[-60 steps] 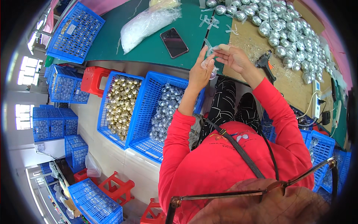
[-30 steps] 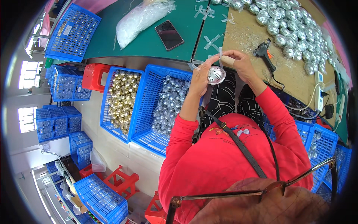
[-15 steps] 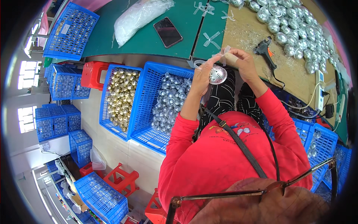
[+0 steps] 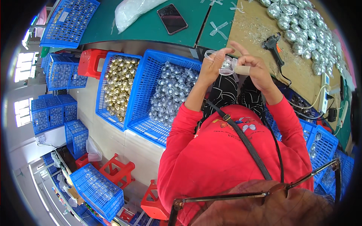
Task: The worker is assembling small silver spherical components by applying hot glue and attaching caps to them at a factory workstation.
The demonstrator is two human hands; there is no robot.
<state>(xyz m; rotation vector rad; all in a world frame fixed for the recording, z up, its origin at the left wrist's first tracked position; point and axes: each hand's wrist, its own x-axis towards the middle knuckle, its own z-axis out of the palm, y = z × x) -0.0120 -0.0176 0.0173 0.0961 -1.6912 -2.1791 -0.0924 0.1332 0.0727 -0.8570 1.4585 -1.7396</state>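
Note:
My left hand (image 4: 212,68) is closed around a silver ball ornament (image 4: 227,62) with dark markings, held above my lap. A loop of pale sheer ribbon (image 4: 208,55) stands out beside the left thumb. Against the ball's near side, my right hand (image 4: 257,71) pinches a sheer ribbon bow (image 4: 234,67) between thumb and finger. A tan wrap covers one right fingertip, and another right finger is raised. The fingers partly hide where bow and ball meet. Nearby on the green table lies a loose ribbon bow (image 4: 218,30).
A black glue gun (image 4: 274,49) lies on the brown board (image 4: 252,24), near a heap of silver balls (image 4: 301,28). On my left stand blue crates of silver balls (image 4: 171,90) and gold balls (image 4: 120,84). A phone (image 4: 172,19) and a power strip (image 4: 324,92) rest on the tables.
My hands have parted slightly. The ball has turned in my left hand, and the bow, earlier pinched above it, now lies against it. The whole view has shifted a little.

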